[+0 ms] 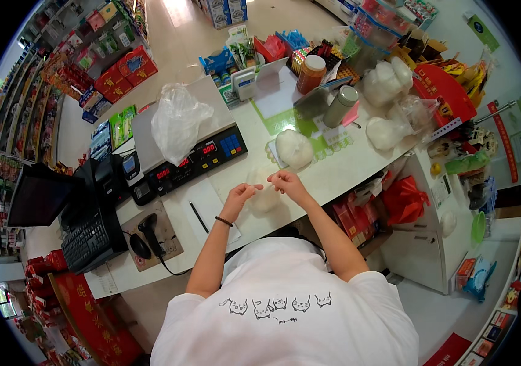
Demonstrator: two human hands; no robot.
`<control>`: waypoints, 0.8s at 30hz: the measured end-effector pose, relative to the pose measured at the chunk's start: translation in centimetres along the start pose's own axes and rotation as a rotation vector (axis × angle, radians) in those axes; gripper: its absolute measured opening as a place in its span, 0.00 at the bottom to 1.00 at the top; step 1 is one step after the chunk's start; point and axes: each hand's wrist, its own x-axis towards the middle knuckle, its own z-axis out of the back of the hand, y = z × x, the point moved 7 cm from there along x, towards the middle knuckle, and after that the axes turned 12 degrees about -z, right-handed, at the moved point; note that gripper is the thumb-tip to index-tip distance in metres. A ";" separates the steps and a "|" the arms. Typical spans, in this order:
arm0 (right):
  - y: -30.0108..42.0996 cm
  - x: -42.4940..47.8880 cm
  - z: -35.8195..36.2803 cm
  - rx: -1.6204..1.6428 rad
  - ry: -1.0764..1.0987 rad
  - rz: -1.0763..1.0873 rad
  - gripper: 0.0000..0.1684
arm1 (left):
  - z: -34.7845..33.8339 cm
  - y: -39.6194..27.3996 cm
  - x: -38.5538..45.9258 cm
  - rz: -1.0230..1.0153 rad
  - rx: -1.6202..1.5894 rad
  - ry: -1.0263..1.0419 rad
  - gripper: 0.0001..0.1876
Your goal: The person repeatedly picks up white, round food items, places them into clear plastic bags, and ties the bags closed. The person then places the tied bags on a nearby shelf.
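On the white counter (pixel 223 183) before me stands a clear plastic bag of white contents (pixel 264 196), too blurred to name more exactly. My left hand (pixel 240 196), with a dark beaded bracelet at the wrist, pinches the bag's top at its left side. My right hand (pixel 288 185) pinches the top from the right, close to the left hand's fingertips. Just beyond them sits a second tied bag of white contents (pixel 294 148). A crumpled clear plastic bag (pixel 179 121) lies on the digital scale (pixel 198 155), over its metal pan.
A pen (pixel 198 216) lies on white paper, left of my hands. Farther left are a barcode scanner (pixel 151 233), a mouse (pixel 139 246) and a keyboard (pixel 87 244). A metallic flask (pixel 340 106), an orange-brown jar (pixel 311 74) and more white-filled bags (pixel 385 132) stand at right.
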 end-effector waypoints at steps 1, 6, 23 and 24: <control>0.9 -0.4 -0.2 -0.092 -0.037 0.112 0.09 | -0.4 0.4 0.5 -0.026 0.053 0.027 0.10; 3.5 -2.2 -1.6 -0.357 -0.134 0.395 0.07 | -2.3 -0.6 1.4 -0.266 0.622 0.089 0.08; 3.2 -2.0 -3.9 -0.951 -0.133 0.557 0.05 | -2.1 -0.8 1.5 -0.402 0.731 -0.134 0.06; 3.8 -2.3 -4.1 -1.006 -0.126 0.585 0.04 | -2.0 -0.8 1.2 -0.374 0.701 -0.156 0.07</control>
